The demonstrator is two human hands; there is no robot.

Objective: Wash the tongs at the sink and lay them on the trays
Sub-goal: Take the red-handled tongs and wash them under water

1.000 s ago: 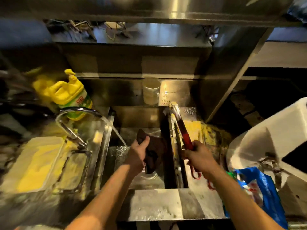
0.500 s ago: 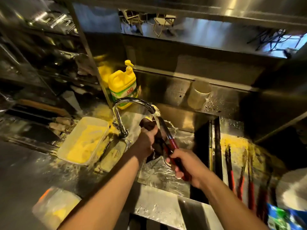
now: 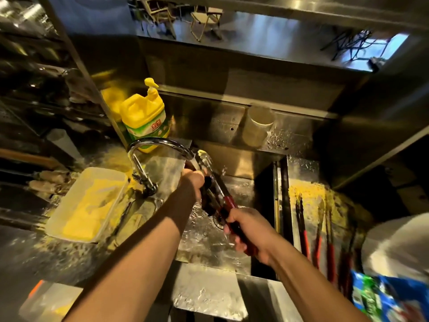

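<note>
My right hand (image 3: 250,231) grips the red handles of a pair of metal tongs (image 3: 210,168) and holds them slanted up over the steel sink (image 3: 216,249), tips just under the faucet spout (image 3: 162,144). My left hand (image 3: 193,182) grips a dark cloth (image 3: 207,199) pressed against the tongs' middle. Water splashes in the basin. Several red-handled tongs (image 3: 325,238) lie side by side on the wet tray surface (image 3: 301,173) right of the sink.
A yellow detergent jug (image 3: 144,119) stands behind the faucet. A white tub (image 3: 86,205) with yellow contents sits on the left counter. A pale cup (image 3: 257,125) stands on the back ledge. A white bin (image 3: 399,247) and blue bag (image 3: 390,298) are at the right.
My right hand carried the tongs from the right side of the sink to under the faucet. My left hand brought the cloth up against them. The view swung left.
</note>
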